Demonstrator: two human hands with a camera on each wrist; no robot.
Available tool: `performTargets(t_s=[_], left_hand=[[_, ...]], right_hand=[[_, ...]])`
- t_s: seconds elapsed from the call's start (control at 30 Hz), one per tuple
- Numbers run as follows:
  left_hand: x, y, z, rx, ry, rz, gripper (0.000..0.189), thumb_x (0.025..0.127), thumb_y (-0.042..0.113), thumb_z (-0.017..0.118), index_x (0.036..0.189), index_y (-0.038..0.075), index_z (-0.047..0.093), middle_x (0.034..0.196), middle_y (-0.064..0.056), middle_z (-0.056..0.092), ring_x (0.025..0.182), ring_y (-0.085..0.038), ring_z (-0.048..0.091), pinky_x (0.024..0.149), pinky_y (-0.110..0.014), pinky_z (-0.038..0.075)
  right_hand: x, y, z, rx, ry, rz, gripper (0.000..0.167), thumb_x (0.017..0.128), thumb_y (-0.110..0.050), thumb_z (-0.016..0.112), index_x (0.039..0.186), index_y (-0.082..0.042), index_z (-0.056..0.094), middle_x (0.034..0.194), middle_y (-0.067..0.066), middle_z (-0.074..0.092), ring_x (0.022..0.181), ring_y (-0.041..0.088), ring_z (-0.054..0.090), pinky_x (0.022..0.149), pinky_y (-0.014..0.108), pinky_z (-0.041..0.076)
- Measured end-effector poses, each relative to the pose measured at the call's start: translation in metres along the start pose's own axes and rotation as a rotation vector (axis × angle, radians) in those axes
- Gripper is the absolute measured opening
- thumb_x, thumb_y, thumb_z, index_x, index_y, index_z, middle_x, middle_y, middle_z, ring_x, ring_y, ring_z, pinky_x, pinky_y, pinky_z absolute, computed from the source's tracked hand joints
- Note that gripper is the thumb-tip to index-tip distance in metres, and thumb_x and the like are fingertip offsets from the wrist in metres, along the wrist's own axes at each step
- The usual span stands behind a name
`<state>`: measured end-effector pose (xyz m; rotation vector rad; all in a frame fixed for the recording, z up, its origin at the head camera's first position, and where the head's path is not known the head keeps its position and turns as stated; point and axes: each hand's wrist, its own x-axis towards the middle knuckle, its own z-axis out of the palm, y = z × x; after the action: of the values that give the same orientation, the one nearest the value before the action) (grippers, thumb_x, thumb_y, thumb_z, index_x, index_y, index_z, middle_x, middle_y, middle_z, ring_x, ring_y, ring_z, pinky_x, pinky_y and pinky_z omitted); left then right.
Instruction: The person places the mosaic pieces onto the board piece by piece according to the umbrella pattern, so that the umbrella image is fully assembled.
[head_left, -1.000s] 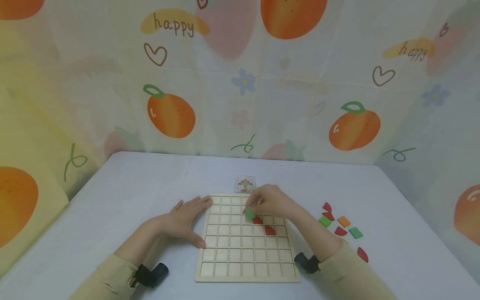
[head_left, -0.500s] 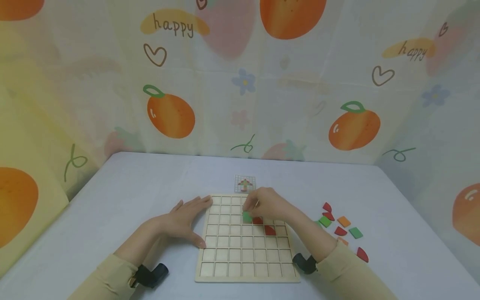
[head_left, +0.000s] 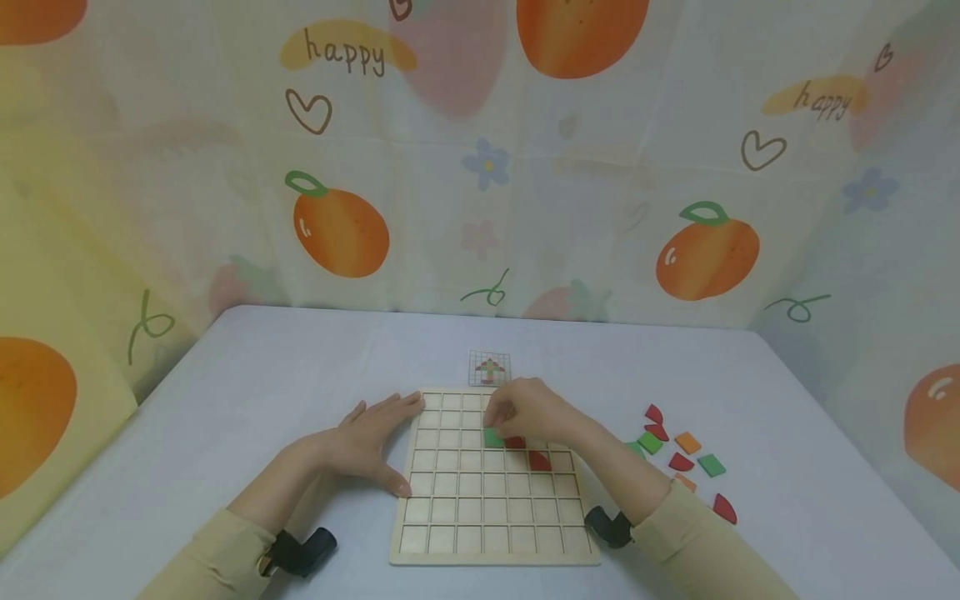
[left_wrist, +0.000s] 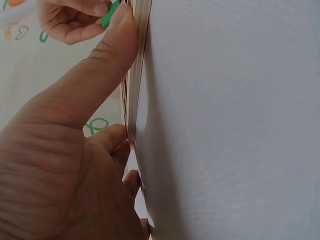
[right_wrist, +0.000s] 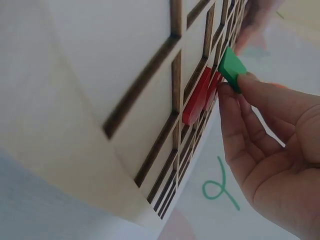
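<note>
While a white desk (head_left: 300, 358) spreads beneath everything, a wooden grid board (head_left: 459, 538) lies flat on it. Fingers extended and spread, the left hand (head_left: 367, 437) touches the board's left edge; the right hand (head_left: 534, 410) is over its far half. Beyond the board lies a small picture card (head_left: 490, 367); to the right, loose coloured pieces (head_left: 687, 442). Two red pieces (head_left: 539, 461) sit on the grid; just beside one, the right hand's thumb and fingers pinch a tilted green square (right_wrist: 231, 70).

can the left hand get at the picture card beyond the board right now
Likely yes: the left hand rests on the left edge of the board, nothing raised stands between it and the card, and the right hand, though close, leaves the card uncovered.
</note>
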<state>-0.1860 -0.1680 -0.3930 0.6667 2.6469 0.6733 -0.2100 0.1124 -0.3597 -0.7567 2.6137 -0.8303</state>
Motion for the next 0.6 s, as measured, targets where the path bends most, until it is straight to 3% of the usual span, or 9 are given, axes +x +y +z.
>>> performTargets(t_s=[0.47, 0.6], left_hand=[[0.0005, -0.0046, 0.0039, -0.015, 0.011, 0.021, 0.123, 0.061, 0.060, 0.084, 0.157, 0.009, 0.026, 0.167, -0.011, 0.020, 0.154, -0.043, 0.013, 0.118, -0.073, 0.002], [0.0040, -0.0096, 0.0075, -0.009, 0.006, -0.004, 0.126, 0.059, 0.062, 0.085, 0.158, 0.013, 0.024, 0.168, -0.005, 0.017, 0.156, -0.037, 0.011, 0.121, -0.069, 0.001]], right_hand=[[-0.0003, 0.0012, 0.0027, -0.002, 0.001, 0.018, 0.011, 0.083, -0.003, 0.072, 0.090, -0.012, 0.074, 0.086, 0.001, 0.072, 0.079, 0.009, 0.061, 0.073, 0.024, 0.053], [0.0003, 0.0015, 0.0034, -0.011, 0.003, 0.027, 0.011, 0.084, -0.003, 0.072, 0.090, -0.013, 0.074, 0.087, 0.001, 0.073, 0.079, 0.009, 0.061, 0.073, 0.024, 0.053]])
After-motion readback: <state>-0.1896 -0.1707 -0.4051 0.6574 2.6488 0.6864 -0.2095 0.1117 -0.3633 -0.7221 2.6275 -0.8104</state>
